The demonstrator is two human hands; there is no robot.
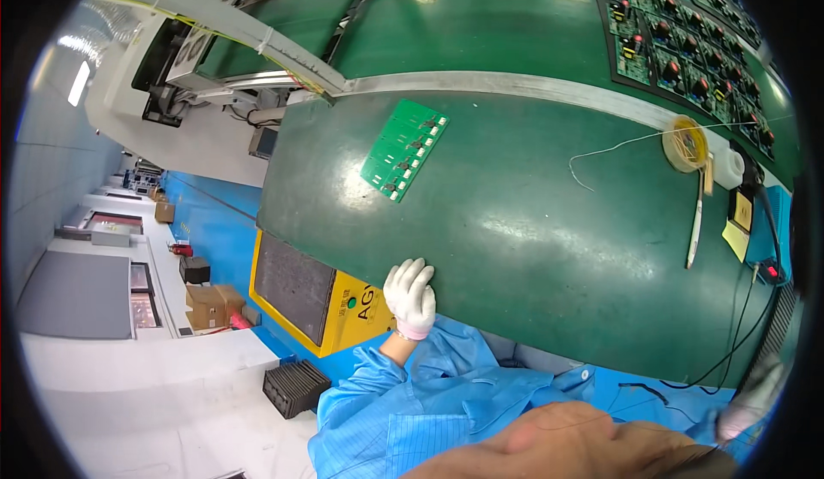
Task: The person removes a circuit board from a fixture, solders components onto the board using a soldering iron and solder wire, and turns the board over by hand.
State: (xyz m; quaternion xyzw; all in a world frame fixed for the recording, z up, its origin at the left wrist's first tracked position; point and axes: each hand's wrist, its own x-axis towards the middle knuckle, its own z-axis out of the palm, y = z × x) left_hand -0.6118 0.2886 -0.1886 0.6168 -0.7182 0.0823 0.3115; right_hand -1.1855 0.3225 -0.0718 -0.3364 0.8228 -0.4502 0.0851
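Note:
My left hand (410, 297), in a white glove, rests on the near edge of the green work table (515, 196), its fingers lying on the top and holding nothing. Near the lower right rim of the view, my gloved right hand (755, 402) is smeared by motion, so its fingers cannot be made out. Dark cables run close to it. A green circuit board (403, 150) with a row of white connectors lies by itself toward the table's far left, beyond my left hand. Neither hand touches it.
At right are a yellow spool (686, 144), thin wire (601, 149), a white pen-like tool (694, 234), a white bottle (728, 168) and a blue box-shaped unit (775, 234). Behind a metal rail (515, 83), populated circuit boards (678, 50) lie in dark trays. A yellow-framed cart (322, 337) stands left.

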